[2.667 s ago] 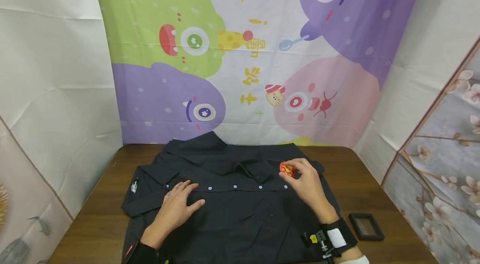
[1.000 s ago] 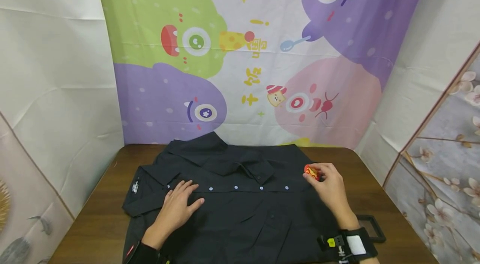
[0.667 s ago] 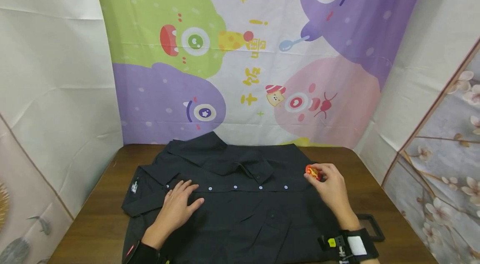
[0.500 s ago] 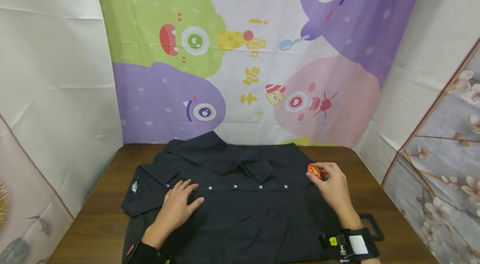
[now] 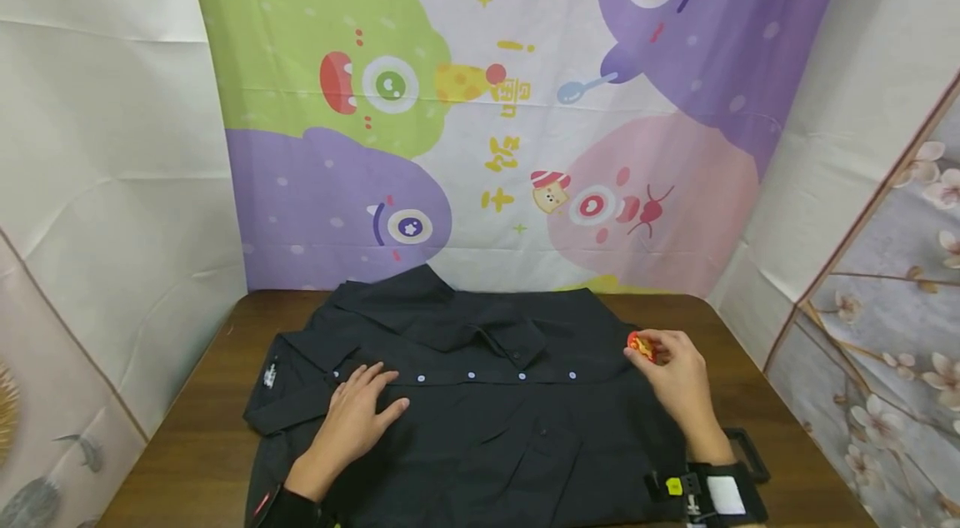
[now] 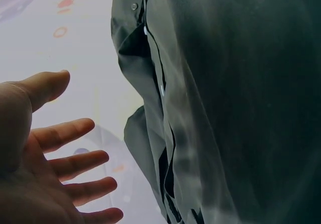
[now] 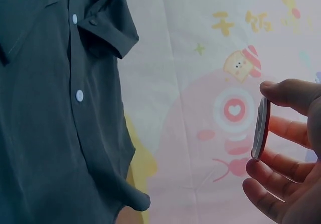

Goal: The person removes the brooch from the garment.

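A black button-up shirt (image 5: 480, 445) lies spread on the table, with a row of pale buttons running across it. My right hand (image 5: 678, 378) pinches a round red-and-gold badge (image 5: 642, 346) between thumb and fingers at the shirt's right edge. In the right wrist view the badge (image 7: 261, 128) is seen edge-on, with a silvery back and red rim. My left hand (image 5: 358, 415), fingers spread, is over the left part of the shirt; the left wrist view shows its palm with nothing in it.
A small black frame (image 5: 750, 455) lies on the brown wooden table (image 5: 795, 486), partly hidden behind my right wrist. A cartoon-printed cloth (image 5: 487, 245) hangs behind the table, with white sheets at both sides.
My right hand has moved right with the badge, from above the shirt near the buttons to its right edge, covering part of the black frame. My left hand stays put.
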The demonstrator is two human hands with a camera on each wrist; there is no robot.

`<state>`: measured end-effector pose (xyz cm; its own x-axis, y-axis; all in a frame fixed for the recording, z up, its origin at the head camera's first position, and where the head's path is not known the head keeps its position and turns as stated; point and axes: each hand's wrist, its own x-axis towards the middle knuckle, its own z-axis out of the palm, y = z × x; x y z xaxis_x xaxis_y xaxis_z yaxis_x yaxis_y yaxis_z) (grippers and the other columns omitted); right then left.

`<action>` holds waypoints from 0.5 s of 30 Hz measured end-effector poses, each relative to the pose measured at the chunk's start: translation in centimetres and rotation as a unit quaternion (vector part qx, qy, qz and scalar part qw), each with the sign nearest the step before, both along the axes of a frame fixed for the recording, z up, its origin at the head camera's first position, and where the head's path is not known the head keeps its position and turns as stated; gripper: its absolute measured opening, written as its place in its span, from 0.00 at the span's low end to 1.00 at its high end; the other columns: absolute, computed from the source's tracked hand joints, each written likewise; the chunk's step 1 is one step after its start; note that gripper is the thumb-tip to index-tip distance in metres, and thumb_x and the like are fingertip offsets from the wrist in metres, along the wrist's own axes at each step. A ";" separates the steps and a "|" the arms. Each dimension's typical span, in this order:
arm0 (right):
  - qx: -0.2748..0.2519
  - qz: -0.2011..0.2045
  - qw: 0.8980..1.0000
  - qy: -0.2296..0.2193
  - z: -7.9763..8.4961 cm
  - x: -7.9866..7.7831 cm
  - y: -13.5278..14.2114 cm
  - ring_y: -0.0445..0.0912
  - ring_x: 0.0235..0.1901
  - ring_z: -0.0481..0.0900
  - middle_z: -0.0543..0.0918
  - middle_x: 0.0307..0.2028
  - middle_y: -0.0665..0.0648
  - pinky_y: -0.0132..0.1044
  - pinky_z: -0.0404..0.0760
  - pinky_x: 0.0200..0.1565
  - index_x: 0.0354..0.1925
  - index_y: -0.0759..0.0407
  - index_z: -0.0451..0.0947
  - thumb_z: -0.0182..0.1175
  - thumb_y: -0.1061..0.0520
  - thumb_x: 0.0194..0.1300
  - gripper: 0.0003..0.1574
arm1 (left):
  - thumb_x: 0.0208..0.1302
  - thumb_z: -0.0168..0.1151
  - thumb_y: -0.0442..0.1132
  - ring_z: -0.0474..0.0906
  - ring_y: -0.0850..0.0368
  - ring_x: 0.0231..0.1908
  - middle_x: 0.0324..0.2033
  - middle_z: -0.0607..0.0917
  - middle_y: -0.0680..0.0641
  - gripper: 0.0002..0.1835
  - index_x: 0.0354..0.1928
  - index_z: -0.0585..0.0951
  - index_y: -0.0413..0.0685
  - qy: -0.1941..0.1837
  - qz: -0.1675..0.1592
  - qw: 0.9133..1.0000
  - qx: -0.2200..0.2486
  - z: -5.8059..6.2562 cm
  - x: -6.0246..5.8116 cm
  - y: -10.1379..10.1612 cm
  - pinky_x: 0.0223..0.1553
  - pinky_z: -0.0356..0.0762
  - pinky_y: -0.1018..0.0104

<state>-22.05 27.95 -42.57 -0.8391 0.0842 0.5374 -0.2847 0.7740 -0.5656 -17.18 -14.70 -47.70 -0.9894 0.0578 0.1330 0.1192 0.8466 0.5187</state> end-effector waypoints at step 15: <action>0.000 -0.030 0.999 -0.010 0.7 0.5 1.7 0.56 0.38 0.81 0.80 0.40 0.65 0.20 0.75 0.37 0.45 0.64 0.84 0.73 0.59 0.55 0.19 | 0.64 0.63 0.48 0.61 0.30 0.69 0.66 0.71 0.33 0.24 0.59 0.78 0.43 0.002 -0.001 1.000 -0.003 0.3 0.3 0.0 0.63 0.58 0.28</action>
<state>-21.52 29.67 -41.88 -0.8432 0.1355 0.5203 -0.2254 0.7894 -0.5710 -16.91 -14.73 -47.41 -0.9888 0.0608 0.1366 0.1231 0.8499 0.5123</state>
